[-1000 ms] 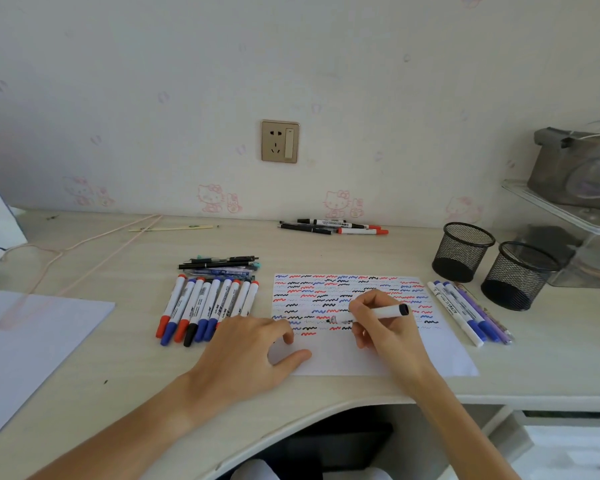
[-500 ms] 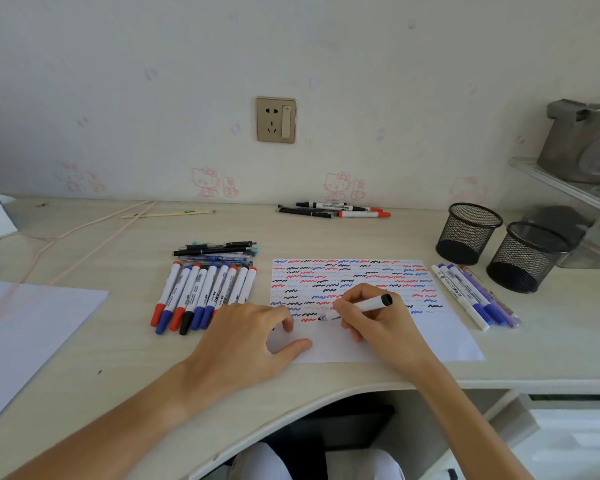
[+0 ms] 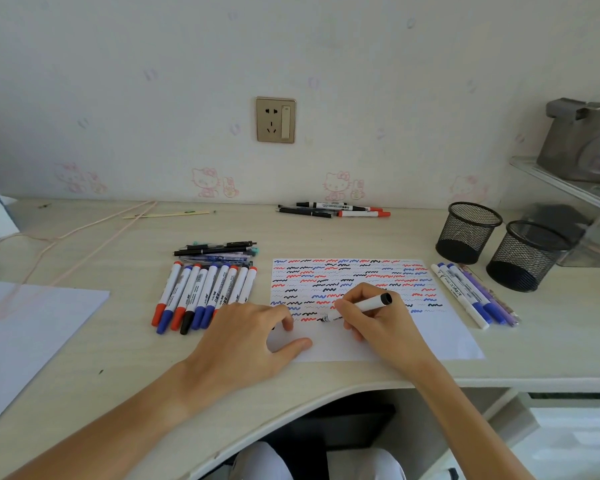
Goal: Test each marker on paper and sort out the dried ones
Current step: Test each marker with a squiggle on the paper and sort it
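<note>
Wall socket (image 3: 275, 120): on the wall, straight beyond the grip.
Mesh cups (image 3: 468, 232): two, black, far right of the grip.
Blank sheet (image 3: 21, 337): far left.
Pink cord (image 3: 84, 233): left, beyond the sheet.

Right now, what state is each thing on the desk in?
Marker: uncapped, gripped by right hand, tip on paper.
Paper: flat, covered in squiggles, pressed by left hand.
Markers in row: capped, lying.
Mesh cups: upright; contents cannot tell.
</note>
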